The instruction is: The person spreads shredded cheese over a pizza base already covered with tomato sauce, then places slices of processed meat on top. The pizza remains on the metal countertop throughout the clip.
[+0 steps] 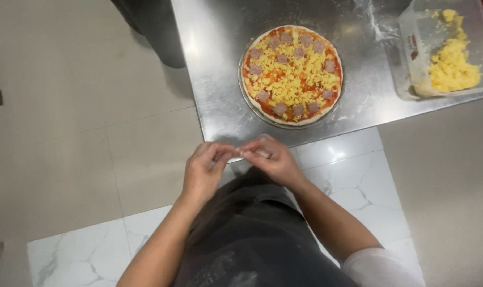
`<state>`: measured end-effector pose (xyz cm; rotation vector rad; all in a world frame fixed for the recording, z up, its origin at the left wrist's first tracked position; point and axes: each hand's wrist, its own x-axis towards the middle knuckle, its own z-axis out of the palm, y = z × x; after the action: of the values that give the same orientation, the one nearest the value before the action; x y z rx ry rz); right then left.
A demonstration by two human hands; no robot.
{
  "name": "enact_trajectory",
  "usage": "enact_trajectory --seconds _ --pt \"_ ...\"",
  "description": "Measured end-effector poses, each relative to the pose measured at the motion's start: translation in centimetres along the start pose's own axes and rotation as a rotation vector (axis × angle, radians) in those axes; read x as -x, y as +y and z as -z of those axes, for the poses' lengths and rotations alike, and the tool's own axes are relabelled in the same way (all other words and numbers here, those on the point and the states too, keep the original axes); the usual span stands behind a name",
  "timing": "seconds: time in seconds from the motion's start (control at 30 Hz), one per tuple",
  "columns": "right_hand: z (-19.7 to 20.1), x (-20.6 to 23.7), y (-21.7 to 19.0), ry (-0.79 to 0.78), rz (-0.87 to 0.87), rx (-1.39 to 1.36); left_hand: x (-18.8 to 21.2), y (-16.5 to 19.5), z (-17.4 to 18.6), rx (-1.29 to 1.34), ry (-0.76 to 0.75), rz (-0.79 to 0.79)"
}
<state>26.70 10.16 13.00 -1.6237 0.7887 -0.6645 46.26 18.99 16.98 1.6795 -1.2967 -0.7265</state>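
Low in the centre of the frame, the left hand (205,169) and right hand (272,158) met fingertip to fingertip, both curled narrow and pinching a small pale scrap (248,153) between them; what it was could not be told. Above them the pizza (292,74) lay on the steel table (215,69). At upper right stood a tub (411,48) of cheese (453,66).

Both hands, left (204,170) and right (270,159), meet fingertip to fingertip below a topped pizza (292,74) on the steel table (215,79).
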Motion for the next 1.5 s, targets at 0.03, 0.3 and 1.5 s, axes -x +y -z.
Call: enact_trajectory --seconds 0.03,0.3,1.5 --pt "1.0 -0.2 0.5 0.046 -0.042 -0.050 -1.4 0.0 -0.8 -0.042 0.003 -0.041" --pt "18.0 -1.5 6.3 0.359 -0.318 -0.264 -17.5 -2.4 -12.8 -0.337 0.043 -0.218" --pt "28.0 -14.2 8.9 -0.090 -0.280 -0.464 -19.5 0.5 -26.4 1.497 -0.122 0.585"
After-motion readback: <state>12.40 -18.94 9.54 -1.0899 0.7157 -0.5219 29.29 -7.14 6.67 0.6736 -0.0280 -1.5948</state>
